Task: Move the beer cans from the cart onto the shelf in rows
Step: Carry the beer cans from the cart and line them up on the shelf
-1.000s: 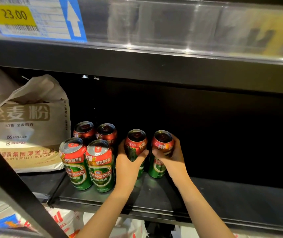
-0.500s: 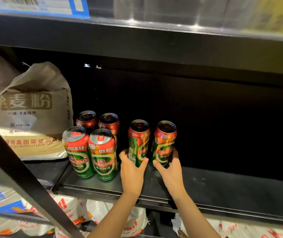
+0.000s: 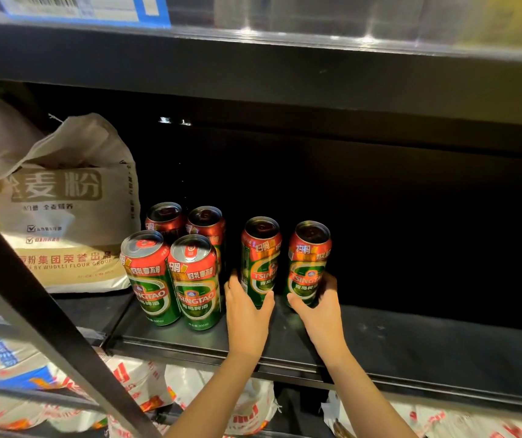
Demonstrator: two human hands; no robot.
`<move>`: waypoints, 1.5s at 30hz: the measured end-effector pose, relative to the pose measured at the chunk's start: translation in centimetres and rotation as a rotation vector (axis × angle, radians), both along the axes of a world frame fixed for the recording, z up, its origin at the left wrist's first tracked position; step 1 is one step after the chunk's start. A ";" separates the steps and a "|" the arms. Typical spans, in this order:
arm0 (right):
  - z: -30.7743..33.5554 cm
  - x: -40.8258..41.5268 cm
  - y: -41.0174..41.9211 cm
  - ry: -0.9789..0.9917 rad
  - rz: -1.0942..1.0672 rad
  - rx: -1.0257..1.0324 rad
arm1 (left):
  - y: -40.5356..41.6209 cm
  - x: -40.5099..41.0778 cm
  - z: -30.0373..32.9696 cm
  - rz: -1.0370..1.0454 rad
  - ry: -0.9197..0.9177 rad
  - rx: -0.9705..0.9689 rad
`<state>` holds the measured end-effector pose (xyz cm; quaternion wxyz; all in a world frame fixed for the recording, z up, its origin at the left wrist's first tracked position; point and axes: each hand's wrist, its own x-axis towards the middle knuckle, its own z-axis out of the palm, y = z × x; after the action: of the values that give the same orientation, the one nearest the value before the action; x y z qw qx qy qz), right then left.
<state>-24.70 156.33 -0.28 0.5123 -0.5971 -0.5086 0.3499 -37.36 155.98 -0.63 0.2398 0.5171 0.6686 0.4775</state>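
Your left hand [image 3: 247, 314] grips one can [image 3: 261, 260], right hand [image 3: 319, 311] the other [image 3: 308, 263], both upright on the shelf [image 3: 427, 349], mid-depth. Slide them left to touch the four-can block [image 3: 174, 267], level with its back pair, then release.

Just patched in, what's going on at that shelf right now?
A person is stocking beer cans on a dark shelf. The left hand grips one upright can low on its body and the right hand grips the can beside it, both standing on the shelf. Four more cans stand in a two-by-two block to their left, next to a flour sack. The cart is out of view.
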 end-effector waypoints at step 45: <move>-0.1 0.9 -0.3 0.092 0.110 0.022 | -0.6 -0.1 -0.1 -0.042 -0.089 0.001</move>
<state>-23.78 156.07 -0.39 0.5218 -0.5459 -0.5202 0.3989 -37.46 155.38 -0.73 0.2789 0.5096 0.6461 0.4951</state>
